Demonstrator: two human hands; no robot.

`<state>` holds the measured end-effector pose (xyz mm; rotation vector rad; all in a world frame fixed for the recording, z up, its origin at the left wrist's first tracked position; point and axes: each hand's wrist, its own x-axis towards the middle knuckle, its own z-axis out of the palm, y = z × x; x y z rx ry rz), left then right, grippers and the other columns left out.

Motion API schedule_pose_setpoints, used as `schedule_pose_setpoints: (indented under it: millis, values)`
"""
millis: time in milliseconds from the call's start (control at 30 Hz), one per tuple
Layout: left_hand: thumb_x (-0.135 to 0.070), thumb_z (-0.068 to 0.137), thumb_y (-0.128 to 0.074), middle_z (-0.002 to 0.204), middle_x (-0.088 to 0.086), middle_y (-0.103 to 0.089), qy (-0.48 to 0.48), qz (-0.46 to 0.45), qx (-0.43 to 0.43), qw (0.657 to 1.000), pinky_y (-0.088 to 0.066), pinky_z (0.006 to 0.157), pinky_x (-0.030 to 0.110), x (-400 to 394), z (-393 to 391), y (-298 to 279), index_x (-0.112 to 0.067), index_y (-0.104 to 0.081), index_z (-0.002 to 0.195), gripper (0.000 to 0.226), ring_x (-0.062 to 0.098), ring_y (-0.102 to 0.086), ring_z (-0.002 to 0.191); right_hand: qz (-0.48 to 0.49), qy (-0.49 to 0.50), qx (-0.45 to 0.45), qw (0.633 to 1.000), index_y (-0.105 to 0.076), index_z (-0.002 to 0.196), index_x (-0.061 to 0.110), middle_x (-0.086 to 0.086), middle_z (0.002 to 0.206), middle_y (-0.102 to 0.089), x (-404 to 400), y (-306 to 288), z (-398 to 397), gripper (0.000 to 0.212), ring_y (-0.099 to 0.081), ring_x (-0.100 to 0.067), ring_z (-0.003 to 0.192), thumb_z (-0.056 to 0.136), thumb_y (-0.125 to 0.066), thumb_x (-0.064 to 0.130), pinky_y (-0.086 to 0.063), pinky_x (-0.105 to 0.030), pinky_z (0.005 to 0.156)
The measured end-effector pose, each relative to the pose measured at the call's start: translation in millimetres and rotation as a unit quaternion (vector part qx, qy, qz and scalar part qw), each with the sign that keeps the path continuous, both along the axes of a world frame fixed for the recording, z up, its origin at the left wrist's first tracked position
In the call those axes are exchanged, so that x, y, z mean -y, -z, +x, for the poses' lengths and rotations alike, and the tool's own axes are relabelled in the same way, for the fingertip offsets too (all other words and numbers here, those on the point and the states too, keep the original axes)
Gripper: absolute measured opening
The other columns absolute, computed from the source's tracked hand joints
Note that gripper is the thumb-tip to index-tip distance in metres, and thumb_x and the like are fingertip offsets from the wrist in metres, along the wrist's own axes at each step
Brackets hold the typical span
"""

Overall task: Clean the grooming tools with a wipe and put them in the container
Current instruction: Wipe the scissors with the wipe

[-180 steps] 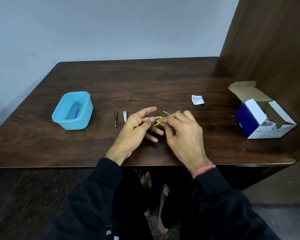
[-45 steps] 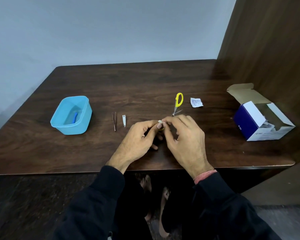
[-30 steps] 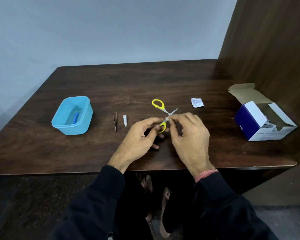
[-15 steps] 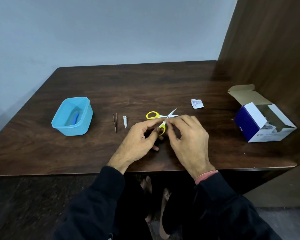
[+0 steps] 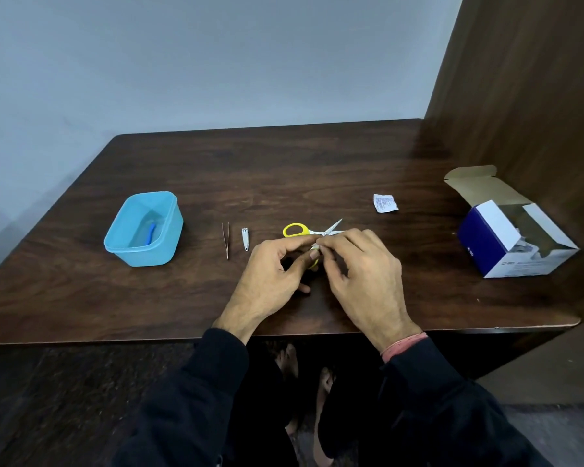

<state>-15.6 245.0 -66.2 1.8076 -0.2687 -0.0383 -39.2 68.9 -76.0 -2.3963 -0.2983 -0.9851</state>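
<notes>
- At the near middle of the counter (image 5: 317, 163), I see both hands meeting over the yellow-handled scissors (image 5: 312, 231), which are held just above the wood.
- My left hand (image 5: 270, 274) has its grip closed on the lower handle loop, thumb and forefinger pinched; most of that loop is hidden behind the fingers.
- My right hand (image 5: 364, 274) has its fingertips closed on a small pale wipe (image 5: 315, 246) pressed against the scissors close to the pivot; the wipe is mostly hidden, so I cannot tell how much of the metal it covers.
- The scissors are spread open. One yellow loop sticks out to the left, and the blades run to the right and slightly far, tips toward the torn sachet (image 5: 385, 202). I judge the long axis to lie roughly left to right across the counter, nearly flat.
- Progress, as I judge it: one tool, a blue item (image 5: 151, 232), already lies in the blue container (image 5: 169, 230) at the left, so that one looks done.
- The scissors are mid-cleaning and not yet put away.
- The tweezers (image 5: 226, 240) and the nail clipper (image 5: 245, 238) lie side by side between container and hands, both with long axes running near to far; they await wiping.
- The open wipe box (image 5: 493, 251) sits well apart at the right edge.
</notes>
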Motion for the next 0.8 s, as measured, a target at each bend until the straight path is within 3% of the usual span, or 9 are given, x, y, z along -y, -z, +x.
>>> schedule_pose_setpoints:
  millis: [133,300,400,500,633,800]
  values:
    - [-0.005,0.108,-0.071,0.107,-0.002,-0.086,-0.011,0.004,0.004,1.0,-0.069,0.064,0.033,2.8,-2.2,-0.4,-0.049,-0.079,0.116,0.045,0.023,-0.082,0.101,0.06,0.046,-0.001,0.997,-0.081,0.108,0.022,0.009,0.101,-0.074,3.5,-1.6,6.8,0.009,-0.065,-0.018,0.09,0.101,-0.079,0.019,-0.058,-0.04,0.068]
    - [-0.006,0.108,-0.071,0.109,-0.008,-0.086,0.003,0.028,0.036,0.999,-0.069,0.063,0.033,1.1,-3.8,-0.6,-0.046,-0.081,0.121,0.043,0.019,-0.083,0.103,0.018,0.004,-0.009,1.0,-0.081,0.106,0.022,0.009,0.101,-0.074,0.4,0.9,1.4,0.007,-0.065,-0.018,0.092,0.1,-0.079,0.021,-0.058,-0.04,0.068]
    - [-0.006,0.107,-0.071,0.105,-0.006,-0.087,-0.01,0.045,0.057,0.997,-0.069,0.062,0.034,2.9,-5.0,0.4,-0.053,-0.081,0.117,0.049,0.02,-0.083,0.098,0.078,0.033,-0.017,0.996,-0.081,0.101,0.024,0.011,0.097,-0.074,4.5,-2.1,6.5,0.003,-0.063,-0.016,0.085,0.098,-0.08,0.023,-0.057,-0.038,0.069]
    - [-0.008,0.107,-0.071,0.102,-0.01,-0.086,-0.014,0.065,0.066,0.996,-0.07,0.061,0.037,1.8,-4.9,3.7,-0.038,-0.085,0.125,0.038,0.022,-0.083,0.091,0.117,0.066,-0.019,0.991,-0.081,0.099,0.024,0.012,0.093,-0.073,4.6,-3.5,8.6,0.003,-0.057,-0.012,0.081,0.096,-0.081,0.023,-0.055,-0.037,0.071]
    - [-0.012,0.108,-0.072,0.11,-0.019,-0.085,-0.011,0.078,0.066,0.995,-0.071,0.065,0.041,-1.2,-3.6,4.5,-0.034,-0.083,0.132,0.034,0.019,-0.085,0.087,0.052,0.0,-0.019,0.998,-0.081,0.101,0.023,0.011,0.098,-0.075,0.2,-0.5,1.7,0.004,-0.063,-0.015,0.087,0.097,-0.079,0.021,-0.055,-0.033,0.07]
    - [-0.011,0.108,-0.072,0.1,-0.018,-0.085,-0.011,0.085,0.075,0.994,-0.07,0.061,0.035,1.3,-7.7,0.9,-0.033,-0.085,0.128,0.033,0.016,-0.083,0.088,0.158,0.07,-0.012,0.985,-0.081,0.095,0.024,0.011,0.089,-0.073,7.9,-3.1,10.8,0.005,-0.06,-0.014,0.078,0.095,-0.083,0.02,-0.056,-0.039,0.071]
